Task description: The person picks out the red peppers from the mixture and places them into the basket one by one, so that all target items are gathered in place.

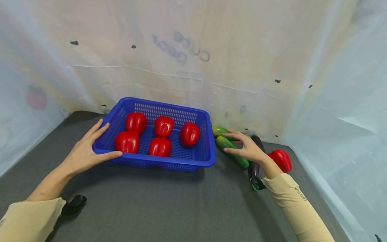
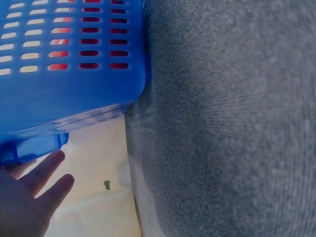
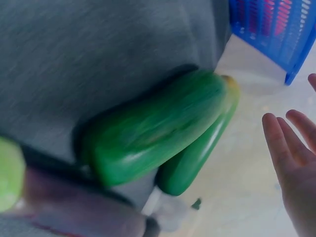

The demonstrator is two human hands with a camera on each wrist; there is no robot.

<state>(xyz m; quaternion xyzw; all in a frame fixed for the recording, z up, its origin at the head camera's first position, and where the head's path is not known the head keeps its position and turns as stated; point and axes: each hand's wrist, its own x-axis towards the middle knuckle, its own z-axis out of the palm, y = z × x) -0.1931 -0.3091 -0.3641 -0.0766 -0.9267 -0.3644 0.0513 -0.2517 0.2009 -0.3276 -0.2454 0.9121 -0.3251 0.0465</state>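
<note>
A blue plastic basket [image 1: 208,141] with slotted walls holds several red bell peppers [image 1: 163,126]. At its left end is my left hand [image 1: 80,156], fingers spread along the side and thumb by the front rim. The left wrist view shows those fingers straight beside the rim; firm contact cannot be made out. My right hand [image 1: 246,148] is held over two green cucumbers [image 3: 153,128], to the right of the basket. Its fingers are extended, with nothing between them, and partly cover the rear cucumber [image 1: 218,131] in the head view.
Under my right wrist lies a dark eggplant [image 1: 253,170]. Another red bell pepper [image 1: 281,160] rests farther right on the grey table surface [image 1: 169,205]. Pale plastic sheeting [image 1: 235,50] walls off the back and both sides, close behind the basket.
</note>
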